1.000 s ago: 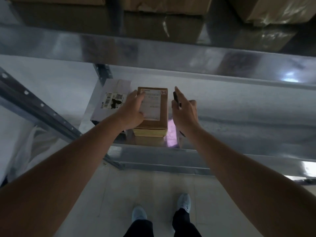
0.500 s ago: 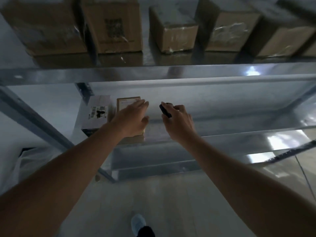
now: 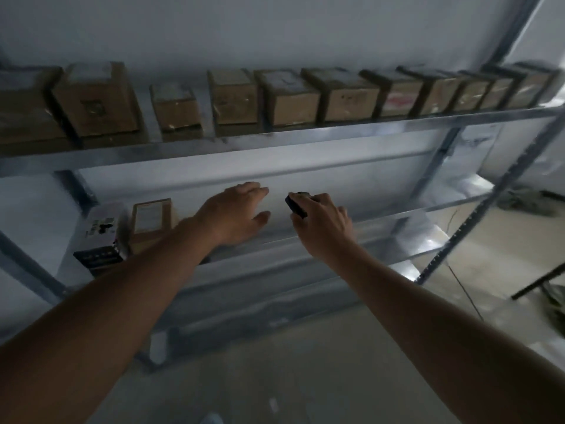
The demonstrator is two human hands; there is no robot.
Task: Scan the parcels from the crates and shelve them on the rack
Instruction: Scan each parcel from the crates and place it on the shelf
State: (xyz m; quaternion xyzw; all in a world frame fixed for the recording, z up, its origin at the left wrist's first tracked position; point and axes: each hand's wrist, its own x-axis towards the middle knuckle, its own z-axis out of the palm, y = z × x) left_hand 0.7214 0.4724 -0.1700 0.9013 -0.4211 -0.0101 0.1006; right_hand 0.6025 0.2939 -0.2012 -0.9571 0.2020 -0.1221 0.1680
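A brown cardboard parcel with a white label lies on the rack's middle shelf, next to a white parcel with a barcode label at the shelf's left end. My left hand hovers flat over the shelf to the right of the brown parcel, fingers straight, holding nothing. My right hand grips a small black scanner, held above the shelf's front edge.
The upper shelf carries a row of several brown cardboard boxes. A slanted metal upright stands at the right. Beyond it, dark objects and a cable lie on the pale floor.
My left hand has let go of the brown parcel and moved right, away from it. The view has swung up and to the right, showing the whole upper shelf.
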